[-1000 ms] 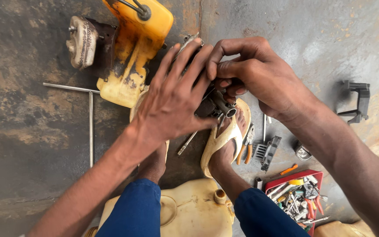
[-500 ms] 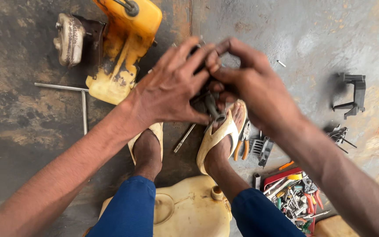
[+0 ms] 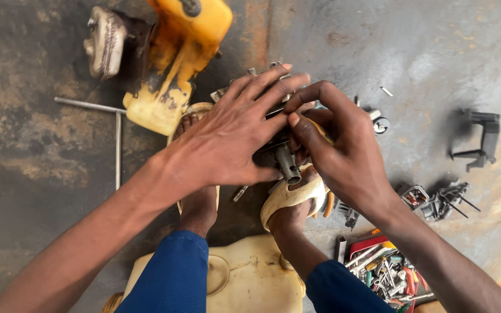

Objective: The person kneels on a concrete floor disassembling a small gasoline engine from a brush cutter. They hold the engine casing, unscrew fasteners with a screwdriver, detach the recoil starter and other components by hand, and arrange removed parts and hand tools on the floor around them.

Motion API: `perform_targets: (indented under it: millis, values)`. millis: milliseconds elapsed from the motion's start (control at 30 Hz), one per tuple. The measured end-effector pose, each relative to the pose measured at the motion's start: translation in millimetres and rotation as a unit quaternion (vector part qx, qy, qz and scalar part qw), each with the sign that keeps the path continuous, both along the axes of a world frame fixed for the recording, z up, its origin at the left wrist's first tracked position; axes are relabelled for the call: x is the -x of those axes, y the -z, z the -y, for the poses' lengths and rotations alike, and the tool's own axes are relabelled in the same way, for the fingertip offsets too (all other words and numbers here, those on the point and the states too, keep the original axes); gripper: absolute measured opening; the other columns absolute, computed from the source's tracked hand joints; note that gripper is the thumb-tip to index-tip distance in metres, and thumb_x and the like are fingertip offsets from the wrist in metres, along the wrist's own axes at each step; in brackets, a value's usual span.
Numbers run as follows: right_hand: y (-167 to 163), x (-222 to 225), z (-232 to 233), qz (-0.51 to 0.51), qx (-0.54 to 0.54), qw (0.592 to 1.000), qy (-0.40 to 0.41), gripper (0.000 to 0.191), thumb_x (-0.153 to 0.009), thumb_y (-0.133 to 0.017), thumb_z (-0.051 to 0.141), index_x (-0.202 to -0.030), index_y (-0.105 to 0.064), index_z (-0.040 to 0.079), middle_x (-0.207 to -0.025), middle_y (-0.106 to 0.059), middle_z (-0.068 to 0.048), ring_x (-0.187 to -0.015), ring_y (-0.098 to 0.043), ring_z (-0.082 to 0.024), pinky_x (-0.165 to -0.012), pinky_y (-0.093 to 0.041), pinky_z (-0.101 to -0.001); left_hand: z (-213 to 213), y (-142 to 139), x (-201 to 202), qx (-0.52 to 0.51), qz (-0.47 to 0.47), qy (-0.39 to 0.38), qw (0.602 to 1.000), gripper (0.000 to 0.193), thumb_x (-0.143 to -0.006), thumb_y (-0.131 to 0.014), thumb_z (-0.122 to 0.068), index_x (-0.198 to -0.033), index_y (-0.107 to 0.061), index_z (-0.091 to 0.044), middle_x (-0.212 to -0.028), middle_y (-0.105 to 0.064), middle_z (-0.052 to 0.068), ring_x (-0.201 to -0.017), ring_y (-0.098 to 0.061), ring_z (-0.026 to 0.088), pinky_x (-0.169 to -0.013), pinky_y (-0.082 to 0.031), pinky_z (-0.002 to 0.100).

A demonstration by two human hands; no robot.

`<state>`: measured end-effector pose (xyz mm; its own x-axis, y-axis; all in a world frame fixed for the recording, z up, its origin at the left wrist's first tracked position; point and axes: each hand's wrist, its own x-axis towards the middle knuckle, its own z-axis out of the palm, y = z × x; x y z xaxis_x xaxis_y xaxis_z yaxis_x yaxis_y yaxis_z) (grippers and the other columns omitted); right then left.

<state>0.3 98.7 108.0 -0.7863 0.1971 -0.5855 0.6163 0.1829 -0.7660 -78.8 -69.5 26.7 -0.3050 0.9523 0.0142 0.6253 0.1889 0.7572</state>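
My left hand (image 3: 233,136) lies across a small dark metal engine part (image 3: 282,156) with a short grey tube sticking out toward me, fingers spread over its top. My right hand (image 3: 334,148) grips the same part from the right, thumb and fingers curled around it. Most of the part is hidden under both hands. It is held above my two feet in pale sandals (image 3: 288,200).
A yellow, dirty small engine machine (image 3: 172,64) lies at the top left with a thin L-shaped metal rod (image 3: 114,130). A cream plastic jerrycan (image 3: 244,275) sits between my legs. A red box of tools (image 3: 387,269), black parts (image 3: 482,139) and small fittings (image 3: 436,200) lie right.
The view has shifted a little. Both hands stay on the part; my left fingers have stretched out flatter over it and the grey tube now shows below them.
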Motion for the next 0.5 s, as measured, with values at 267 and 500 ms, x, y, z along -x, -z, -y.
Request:
perform_targets:
  millis: [267,500]
  values:
    - [9.4,-10.0,-19.0,-0.156,-0.146,0.958,-0.192,0.014,-0.102,-0.064,0.005,-0.116,-0.063,0.002,-0.088,-0.073,-0.011,-0.065,-0.070,-0.018,-0.060,-0.053,-0.0318,10.1,-7.8,-37.9,0.010,0.008,-0.118,0.993,0.126,-0.057,-0.084,-0.081,-0.154,-0.043,-0.013,-0.165,-0.007,0.026,-0.155,-0.010,0.047,-0.122,-0.012,0.073]
    - [12.4,-17.6,-39.0,-0.166,-0.197,0.943,-0.209,0.025,-0.106,-0.065,0.010,-0.128,-0.054,0.005,-0.075,-0.067,-0.011,-0.063,-0.071,-0.027,-0.053,-0.049,-0.0367,-7.6,-8.2,-53.8,0.009,-0.006,-0.132,0.991,0.126,-0.069,-0.090,-0.068,-0.161,-0.025,-0.011,-0.163,-0.010,0.032,-0.154,-0.014,0.054,-0.127,-0.018,0.070]
